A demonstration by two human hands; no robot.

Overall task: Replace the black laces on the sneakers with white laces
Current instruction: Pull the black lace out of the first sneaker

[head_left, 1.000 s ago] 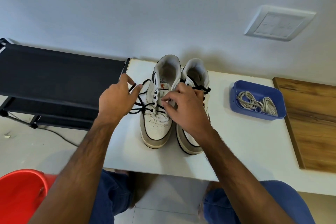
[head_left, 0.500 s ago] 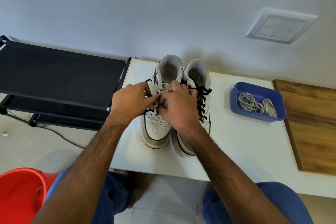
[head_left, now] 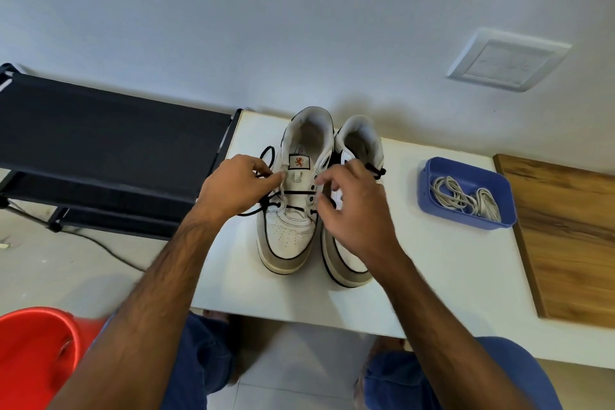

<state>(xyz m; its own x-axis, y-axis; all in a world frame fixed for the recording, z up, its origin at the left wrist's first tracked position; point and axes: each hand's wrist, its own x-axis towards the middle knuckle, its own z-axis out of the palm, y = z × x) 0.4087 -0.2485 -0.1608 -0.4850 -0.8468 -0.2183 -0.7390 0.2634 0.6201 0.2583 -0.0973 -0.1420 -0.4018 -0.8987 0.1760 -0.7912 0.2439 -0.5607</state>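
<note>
Left sneaker (head_left: 288,230) stands on the tabletop (head_left: 432,276). Left hand (head_left: 233,188) grip pinches its black lace (head_left: 266,206); right hand (head_left: 352,206) fingers curled loosely beside the eyelets, holding nothing. White laces (head_left: 466,198) lie in the blue tray (head_left: 429,196), right of the sneaker.

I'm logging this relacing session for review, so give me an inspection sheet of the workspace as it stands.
Surface: white tabletop; wooden board at its right end.
Job's things: pair of white sneakers side by side; black lace remains only in the lower eyelets of the left-side one; white laces coiled in a blue plastic tray.
Clutter: nothing seen.
Hands: left hand pinches the black lace; right hand curled beside the eyelets, hold unclear.
Cables: dark cord on the floor.
Surroundings: black fabric rack, red bucket, wall switch plate.
</note>
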